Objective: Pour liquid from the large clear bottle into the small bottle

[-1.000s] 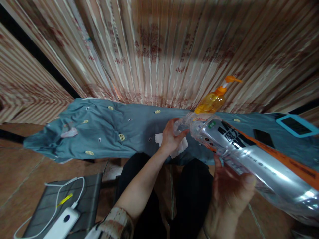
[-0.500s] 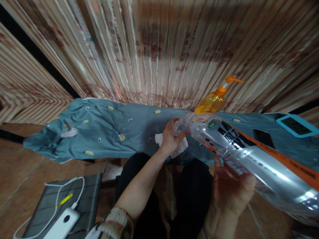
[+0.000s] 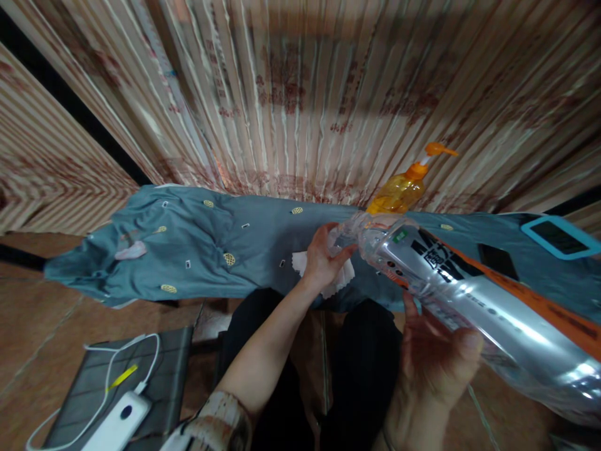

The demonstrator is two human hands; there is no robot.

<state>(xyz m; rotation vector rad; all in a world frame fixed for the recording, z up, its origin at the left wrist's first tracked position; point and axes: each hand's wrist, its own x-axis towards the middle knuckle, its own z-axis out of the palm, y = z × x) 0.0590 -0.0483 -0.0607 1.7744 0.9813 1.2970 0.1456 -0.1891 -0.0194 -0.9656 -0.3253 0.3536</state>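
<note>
My right hand (image 3: 434, 363) grips a large clear plastic bottle (image 3: 474, 300) with an orange and black label, tilted so its neck points left and away from me. The fingers of my left hand (image 3: 323, 257) close around the bottle's neck and mouth, which they hide. Under that hand a white tissue (image 3: 340, 275) lies on a blue-grey patterned cloth (image 3: 211, 250) covering the table.
An orange pump bottle (image 3: 399, 188) stands behind the clear bottle by a striped curtain (image 3: 300, 94). A device with a blue frame (image 3: 558, 235) and a dark flat item (image 3: 498, 260) lie at right. A white power bank (image 3: 117, 423) with cable rests on a dark stool lower left.
</note>
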